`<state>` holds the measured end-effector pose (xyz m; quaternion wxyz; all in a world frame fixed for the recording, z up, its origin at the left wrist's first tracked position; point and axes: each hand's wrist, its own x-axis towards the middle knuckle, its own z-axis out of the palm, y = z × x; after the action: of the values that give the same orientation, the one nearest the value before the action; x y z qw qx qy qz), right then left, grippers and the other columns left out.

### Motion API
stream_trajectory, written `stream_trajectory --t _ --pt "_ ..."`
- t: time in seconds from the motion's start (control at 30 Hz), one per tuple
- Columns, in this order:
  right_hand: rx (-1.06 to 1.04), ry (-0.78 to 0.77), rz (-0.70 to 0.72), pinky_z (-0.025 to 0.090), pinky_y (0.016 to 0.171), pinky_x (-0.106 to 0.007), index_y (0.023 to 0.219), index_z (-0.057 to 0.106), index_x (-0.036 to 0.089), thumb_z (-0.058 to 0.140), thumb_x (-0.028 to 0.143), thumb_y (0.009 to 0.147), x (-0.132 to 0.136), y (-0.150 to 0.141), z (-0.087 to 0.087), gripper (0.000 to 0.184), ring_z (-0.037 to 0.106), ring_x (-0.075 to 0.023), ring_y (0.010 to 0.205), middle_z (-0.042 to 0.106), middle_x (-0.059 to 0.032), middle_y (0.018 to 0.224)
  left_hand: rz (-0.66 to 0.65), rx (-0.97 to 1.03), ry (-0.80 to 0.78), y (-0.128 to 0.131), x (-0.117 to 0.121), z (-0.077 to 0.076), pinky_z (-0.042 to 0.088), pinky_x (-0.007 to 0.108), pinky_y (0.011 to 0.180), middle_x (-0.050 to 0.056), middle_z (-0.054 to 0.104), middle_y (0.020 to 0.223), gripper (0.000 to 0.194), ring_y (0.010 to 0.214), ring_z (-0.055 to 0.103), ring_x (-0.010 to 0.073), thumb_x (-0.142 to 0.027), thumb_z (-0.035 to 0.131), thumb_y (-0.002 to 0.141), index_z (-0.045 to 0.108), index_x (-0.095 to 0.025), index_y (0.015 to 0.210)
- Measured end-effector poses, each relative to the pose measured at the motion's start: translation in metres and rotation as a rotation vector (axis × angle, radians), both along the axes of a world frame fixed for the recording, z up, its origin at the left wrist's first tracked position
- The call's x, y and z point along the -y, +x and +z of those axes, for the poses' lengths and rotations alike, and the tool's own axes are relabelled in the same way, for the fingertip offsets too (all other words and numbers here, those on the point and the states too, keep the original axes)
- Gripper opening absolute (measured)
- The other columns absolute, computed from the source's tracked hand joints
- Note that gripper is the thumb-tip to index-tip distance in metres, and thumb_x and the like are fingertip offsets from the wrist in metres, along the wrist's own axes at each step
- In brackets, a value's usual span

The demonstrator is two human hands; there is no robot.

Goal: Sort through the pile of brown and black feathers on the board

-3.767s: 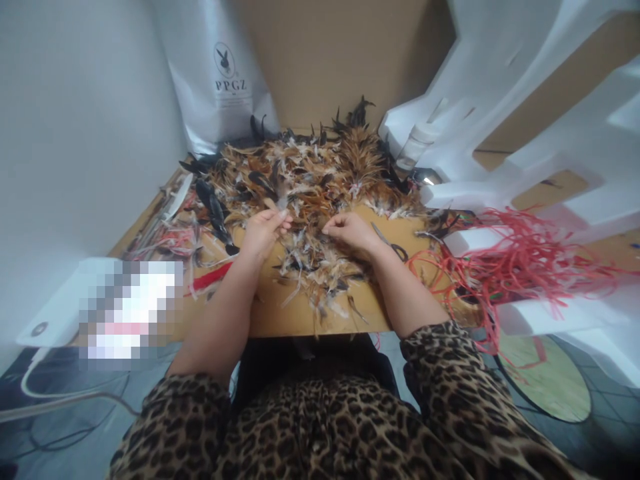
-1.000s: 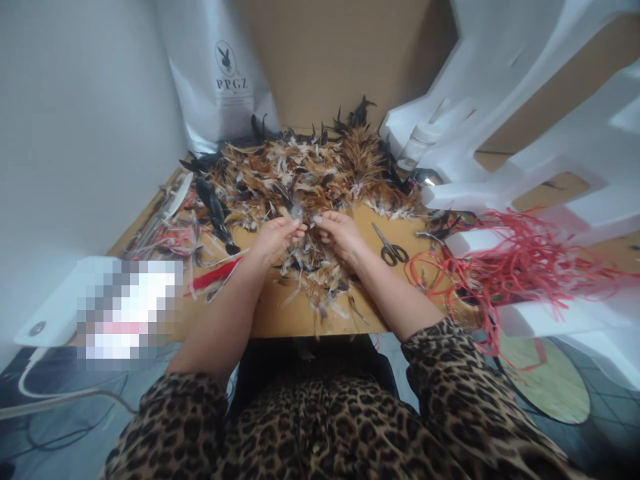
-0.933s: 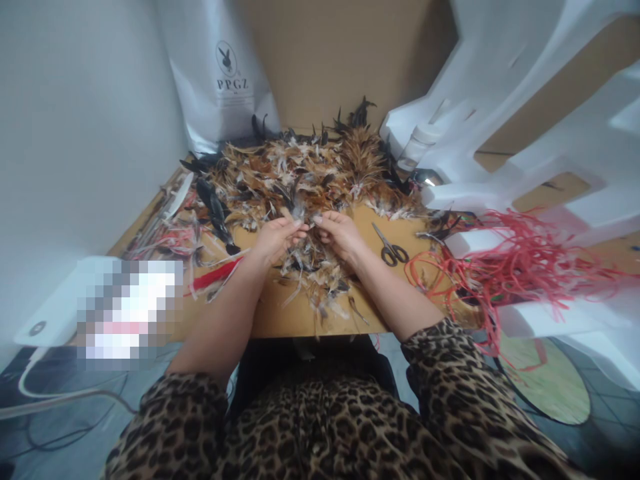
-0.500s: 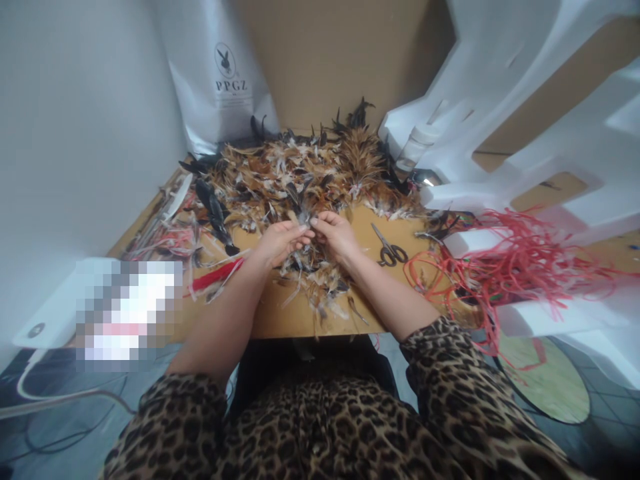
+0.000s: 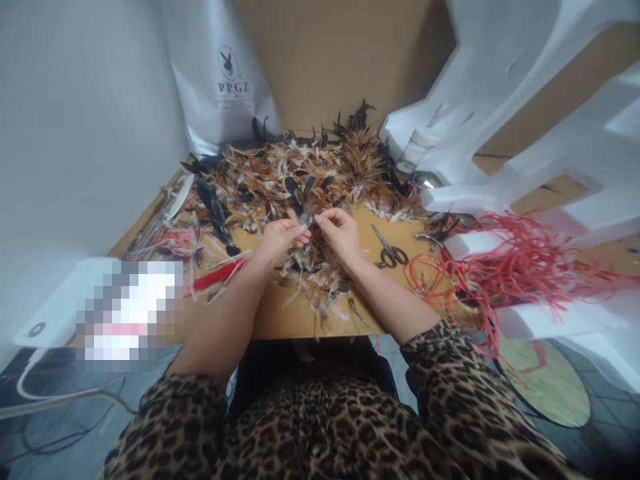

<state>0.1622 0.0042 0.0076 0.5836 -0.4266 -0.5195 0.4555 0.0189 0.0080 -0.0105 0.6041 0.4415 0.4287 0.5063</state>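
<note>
One table (image 5: pixel 285 320) bore a wide feather pile (image 5: pixel 270 157), before which the left hand (image 5: pixel 280 240) pinched a small dark bunch (image 5: pixel 296 189) at its base; beside it, the right hand (image 5: pixel 340 235) was pinching, on what I could not tell. This bunch seemed light, soft, fragile, best held low; the hands were closer than some seconds earlier.

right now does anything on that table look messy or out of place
The red strands look untidy: they lie in a loose tangle over white pieces at the right of the table, and some hang past its front edge. Loose feathers are scattered near that edge too. Nothing looks clearly damaged.
</note>
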Motion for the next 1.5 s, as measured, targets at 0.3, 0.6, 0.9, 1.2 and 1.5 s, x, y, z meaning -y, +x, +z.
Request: stream_trajectory --t 0.3,0.6,0.9,1.2,1.5 --pt "0.026 -0.090 0.078 0.031 0.051 -0.021 0.066 0.060 0.015 0.071 0.040 0.062 -0.003 0.001 -0.001 0.028 0.041 -0.0058 0.052 0.054 0.0028 0.057 0.101 -0.113 0.071 0.007 0.002 0.005 0.045 0.021 0.046 0.004 0.064 0.057 0.018 0.045 0.056 0.0089 -0.024 0.070 0.065 0.062 -0.008 0.064" --pt "-0.113 -0.111 0.158 0.024 0.044 -0.021 0.067 0.059 0.017 0.072 0.039 0.061 -0.006 0.002 -0.004 0.027 0.033 -0.0045 0.044 0.045 0.0065 0.048 0.181 0.269 -0.085 -0.007 -0.005 -0.001 0.042 0.011 0.047 0.006 0.068 0.069 0.010 0.051 0.057 0.0025 -0.016 0.067 0.071 0.063 -0.008 0.066" --pt "0.022 0.027 0.106 0.041 0.063 -0.023 0.071 0.064 0.017 0.070 0.037 0.064 -0.014 0.001 -0.022 0.022 0.050 -0.0087 0.063 0.060 0.0015 0.069 -0.015 0.244 -0.125 0.001 0.001 0.004 0.041 0.011 0.044 0.007 0.069 0.070 0.008 0.053 0.060 0.0050 -0.014 0.067 0.071 0.067 -0.007 0.075" --pt "0.018 0.031 0.147 0.042 0.067 -0.024 0.072 0.063 0.018 0.071 0.037 0.064 -0.014 0.000 -0.024 0.022 0.052 -0.0091 0.065 0.060 0.0018 0.070 -0.006 0.215 -0.096 0.001 0.000 0.001 0.043 0.013 0.048 0.006 0.066 0.062 0.009 0.053 0.059 0.0058 -0.014 0.070 0.067 0.066 -0.007 0.070" --pt "-0.018 -0.124 0.239 0.038 0.060 -0.022 0.067 0.054 0.016 0.078 0.038 0.050 -0.012 0.004 -0.009 0.036 0.047 -0.0071 0.059 0.055 0.0045 0.065 0.013 0.063 -0.036 0.001 0.000 -0.001 0.043 0.016 0.048 0.004 0.064 0.059 0.016 0.048 0.054 0.0051 -0.020 0.073 0.062 0.064 -0.008 0.067"
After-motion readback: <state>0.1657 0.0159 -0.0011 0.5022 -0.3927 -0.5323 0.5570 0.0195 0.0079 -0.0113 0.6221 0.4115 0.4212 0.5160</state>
